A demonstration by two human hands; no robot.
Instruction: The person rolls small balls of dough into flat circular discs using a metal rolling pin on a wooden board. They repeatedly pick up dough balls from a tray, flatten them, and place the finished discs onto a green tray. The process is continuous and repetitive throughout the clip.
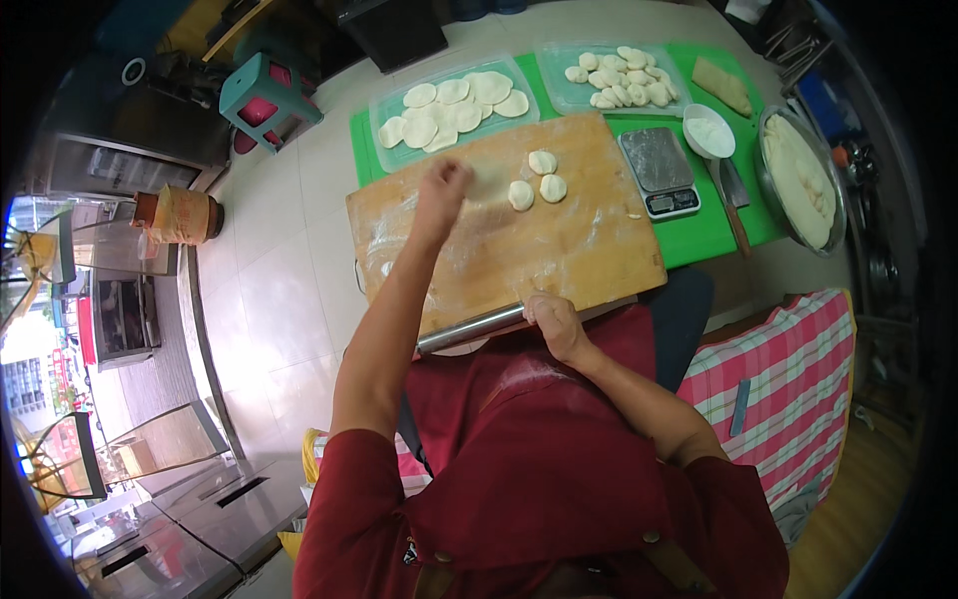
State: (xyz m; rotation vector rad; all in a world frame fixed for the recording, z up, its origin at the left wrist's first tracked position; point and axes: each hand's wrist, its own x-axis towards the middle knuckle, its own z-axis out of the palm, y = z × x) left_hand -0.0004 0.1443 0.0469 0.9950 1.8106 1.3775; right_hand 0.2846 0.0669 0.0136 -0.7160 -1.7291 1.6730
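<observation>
My right hand [554, 323] grips one end of a shiny metal rolling pin [471, 327], which lies along the near edge of a floured wooden board [479, 262]. Over the board's far left part is my left hand [444, 196], blurred, fingers curled; I cannot tell whether anything is in it. To its right sit three small dough rounds [553, 189]. Beyond the board, a clear plastic tray [383, 159] holds several flat, overlapping dough wrappers [465, 116]. Another plastic tray [560, 99] holds several dough lumps [638, 77].
On the green table surface [696, 241] right of the board are a digital scale [658, 161], a white bowl of flour [709, 132] and a knife [733, 196]. A metal basin [840, 213] of dough stands farther right. A teal stool [258, 93] and a gas cylinder [182, 215] are left.
</observation>
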